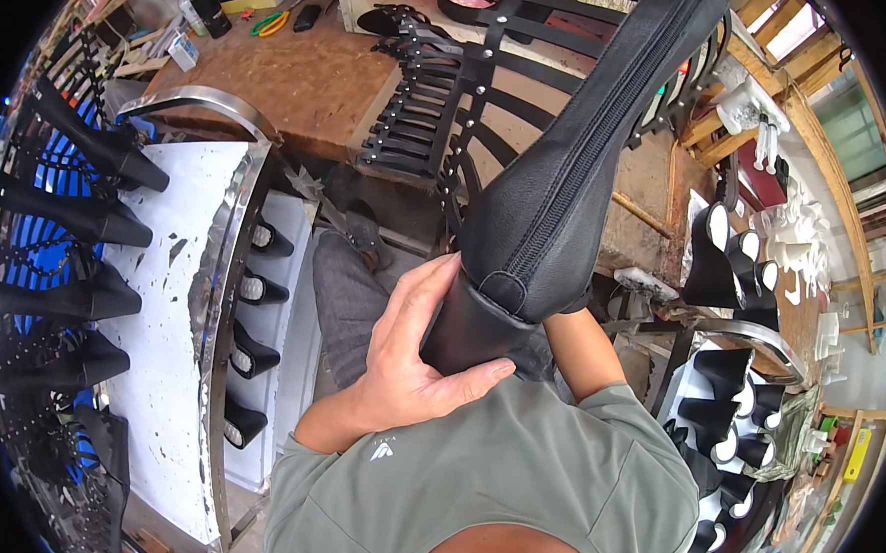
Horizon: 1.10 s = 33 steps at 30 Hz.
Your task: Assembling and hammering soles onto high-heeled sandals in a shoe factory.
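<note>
In front of my chest is a black boot point(558, 185) with a long zipper running up its back, tilted toward the upper right. My left hand point(412, 348) wraps the thick heel point(480, 320), thumb on the near side and fingers along the far side. My right forearm point(582, 354) passes under the boot, which hides the right hand and its fingers. Beyond the boot spread black studded straps point(487, 64), lying over the workbench; how they join the boot is partly hidden.
A metal-framed rack point(226, 238) on the left carries several black boots point(63, 296) and, lower, several black heels point(251, 347). Scissors point(270, 24) lie on the brown workbench point(303, 94). Another rack point(757, 345) with black wedge pieces point(724, 372) stands at right.
</note>
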{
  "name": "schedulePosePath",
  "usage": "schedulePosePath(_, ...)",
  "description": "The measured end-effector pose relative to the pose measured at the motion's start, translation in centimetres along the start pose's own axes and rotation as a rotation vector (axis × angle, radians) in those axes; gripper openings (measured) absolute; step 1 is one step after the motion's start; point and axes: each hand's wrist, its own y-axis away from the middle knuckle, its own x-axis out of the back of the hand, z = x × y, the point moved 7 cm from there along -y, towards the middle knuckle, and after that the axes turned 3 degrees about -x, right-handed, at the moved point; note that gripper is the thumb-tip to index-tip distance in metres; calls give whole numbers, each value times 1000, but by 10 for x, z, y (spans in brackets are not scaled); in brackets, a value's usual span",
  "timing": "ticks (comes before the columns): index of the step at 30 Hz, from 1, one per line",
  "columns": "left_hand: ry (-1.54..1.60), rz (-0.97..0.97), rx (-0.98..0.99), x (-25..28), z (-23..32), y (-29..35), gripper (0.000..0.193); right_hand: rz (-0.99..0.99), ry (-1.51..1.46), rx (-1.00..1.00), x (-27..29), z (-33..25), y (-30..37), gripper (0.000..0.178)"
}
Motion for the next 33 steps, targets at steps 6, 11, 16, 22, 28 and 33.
schedulePosePath(6, -40, 26, 74, 15, 4, 14, 89, 74, 45, 59, 5, 4, -46, 33)
schedulePosePath(11, -25, -31, 448, 65, -11, 41, 109, -635, 129, -115, -95, -3, 0, 34)
schedulePosePath(16, 269, 407, 373, 142, -7, 113, 77, -942, 449, 183, -191, -33, 138, 56)
schedulePosePath(22, 36, 1186, 183, 214, 128, 263, 67, -1414, 780, 128, -298, 23, 189, 53)
schedulePosePath(28, -501, 1643, 123, 213, 193, 350, 67, -1495, 1033, 92, -339, 90, 217, 36)
schedulePosePath(33, -863, 1861, 277, 238, 153, 357, 72, -1624, 1178, 207, -358, 126, 275, 35)
